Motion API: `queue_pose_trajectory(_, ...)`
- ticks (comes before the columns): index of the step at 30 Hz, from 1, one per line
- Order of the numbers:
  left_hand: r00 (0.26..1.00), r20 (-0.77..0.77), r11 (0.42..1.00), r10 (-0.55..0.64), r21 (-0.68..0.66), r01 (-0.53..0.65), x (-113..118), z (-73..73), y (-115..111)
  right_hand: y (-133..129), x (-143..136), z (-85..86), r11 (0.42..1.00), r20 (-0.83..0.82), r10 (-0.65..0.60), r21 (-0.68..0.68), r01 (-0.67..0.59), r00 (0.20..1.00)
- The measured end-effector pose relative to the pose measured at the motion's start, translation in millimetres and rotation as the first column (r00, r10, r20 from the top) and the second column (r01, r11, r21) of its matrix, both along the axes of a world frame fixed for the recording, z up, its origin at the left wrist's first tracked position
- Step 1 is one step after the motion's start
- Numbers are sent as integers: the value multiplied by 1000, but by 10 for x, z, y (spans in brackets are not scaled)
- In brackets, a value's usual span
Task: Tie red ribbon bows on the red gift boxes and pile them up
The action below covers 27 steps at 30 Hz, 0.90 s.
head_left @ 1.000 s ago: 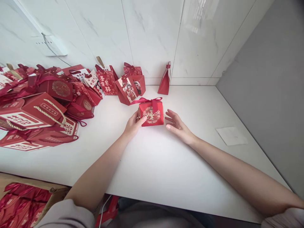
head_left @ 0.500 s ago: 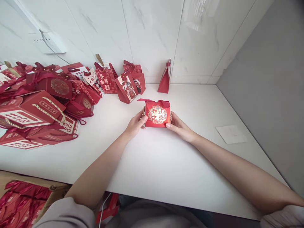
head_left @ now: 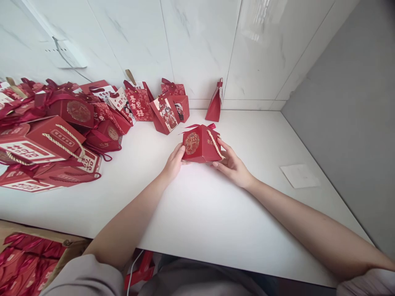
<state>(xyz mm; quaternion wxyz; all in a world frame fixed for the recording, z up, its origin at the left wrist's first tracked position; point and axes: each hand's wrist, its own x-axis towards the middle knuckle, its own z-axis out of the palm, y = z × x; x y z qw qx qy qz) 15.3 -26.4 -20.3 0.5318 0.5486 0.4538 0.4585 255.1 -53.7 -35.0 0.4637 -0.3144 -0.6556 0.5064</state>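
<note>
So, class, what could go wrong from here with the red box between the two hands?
The red box might slip if the left hand or right hand loosens. The rope handle lies beside the right hand and might snag. The illustrated box stands close behind and might get knocked over.

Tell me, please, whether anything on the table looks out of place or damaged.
The flat white sheet may be out of place, lying alone at right, apart from the red boxes; no clear damage shows.
</note>
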Motion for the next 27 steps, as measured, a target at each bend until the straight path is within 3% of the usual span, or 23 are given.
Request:
queue_pose_trajectory(3,987,-154,977,41,213,-7,-29,4,14,-17,5,-17,977,61,-148,164,136,987)
queue_pose_trajectory(5,986,-155,967,-60,238,96,-33,19,17,-30,17,-7,948,93,-199,271,168,976)
queue_pose_trajectory(8,966,-181,944,-187,239,228,-23,45,16,-49,27,31,929,132,-172,353,116,976)
queue_pose_trajectory(13,978,-178,964,-104,223,143,-62,54,52,-67,6,99,922,193,-158,379,75,968)
queue_pose_trajectory(18,985,-115,964,-126,220,149,-129,9,121,-175,-76,86,834,191,-454,435,339,870)
queue_pose_trajectory(20,985,-95,964,-141,214,159,-126,-9,132,-227,-115,56,865,227,-390,423,270,892)
queue_pose_trajectory(22,989,-81,968,-125,207,140,-112,-22,133,-255,-137,26,883,299,-265,458,106,917)
queue_pose_trajectory(24,991,-84,972,-104,203,120,-100,-27,130,-257,-135,7,840,365,-207,542,-27,908)
queue_pose_trajectory(27,989,-112,973,-97,198,118,-98,-18,124,-236,-107,3,767,398,-248,637,-72,883)
